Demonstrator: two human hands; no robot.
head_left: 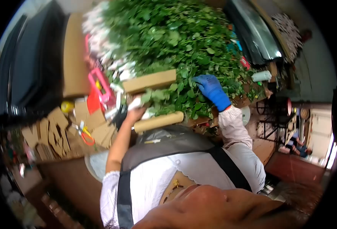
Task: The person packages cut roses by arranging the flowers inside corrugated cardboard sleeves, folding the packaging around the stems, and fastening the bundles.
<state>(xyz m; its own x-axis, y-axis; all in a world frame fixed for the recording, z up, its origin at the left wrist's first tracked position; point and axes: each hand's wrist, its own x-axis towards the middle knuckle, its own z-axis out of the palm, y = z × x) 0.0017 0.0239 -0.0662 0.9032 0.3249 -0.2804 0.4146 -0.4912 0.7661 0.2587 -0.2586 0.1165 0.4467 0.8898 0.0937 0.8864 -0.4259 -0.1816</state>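
My bare left hand (136, 113) is closed around a white-wrapped flower head (135, 103) at the left end of a small bunch of leafy stems; its fingers are blurred and partly hidden. The green leaves (182, 93) of this bunch lie between a long cardboard box (150, 81) and a rolled tube of brown cardboard (159, 121). My right hand (211, 89), in a blue glove, rests over the leaves at the right with its fingers stretched leftward. Beyond both hands is a large heap of leafy stems (172, 34) with white-wrapped heads (103, 38) on its left side.
Cut cardboard pieces (54, 131), orange-handled scissors (87, 138), a yellow tape roll (66, 106) and a pink holder (101, 87) lie on the left. Black stacked sheets (39, 57) stand beyond them. Clear plastic sleeves (254, 30) and a pale roll (262, 76) are on the right.
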